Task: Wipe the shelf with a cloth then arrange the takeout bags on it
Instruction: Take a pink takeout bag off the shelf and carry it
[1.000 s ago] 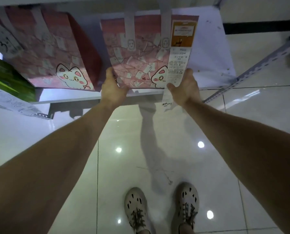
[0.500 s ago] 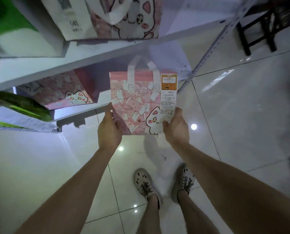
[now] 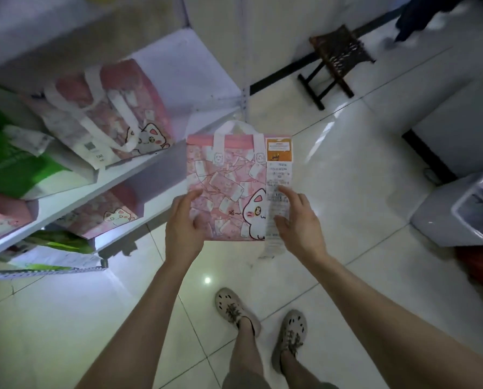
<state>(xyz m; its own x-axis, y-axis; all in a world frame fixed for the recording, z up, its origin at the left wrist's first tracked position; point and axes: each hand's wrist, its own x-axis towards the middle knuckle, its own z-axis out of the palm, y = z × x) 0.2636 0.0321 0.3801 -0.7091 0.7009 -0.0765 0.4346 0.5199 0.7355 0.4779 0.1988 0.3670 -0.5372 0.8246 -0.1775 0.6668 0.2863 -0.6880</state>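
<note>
I hold a pink takeout bag (image 3: pixel 229 186) with a cartoon cat and a long receipt upright in the air, in front of the shelf unit. My left hand (image 3: pixel 184 228) grips its lower left corner. My right hand (image 3: pixel 296 226) grips its lower right side over the receipt. Another pink cat bag (image 3: pixel 114 113) lies on the white shelf (image 3: pixel 178 63) to the left, beside a green bag (image 3: pixel 12 161). On the shelf below stands one more pink cat bag (image 3: pixel 108 211).
A wooden stool (image 3: pixel 335 60) stands at the back right. A grey lidded bin (image 3: pixel 465 209) sits on the floor at the right. More green and pink bags fill the shelves at the far left. My feet (image 3: pixel 262 318) stand on glossy white tiles.
The pink bag has come off the low shelf and risen with both hands, away from the shelf unit. My view has lifted, showing the higher shelf.
</note>
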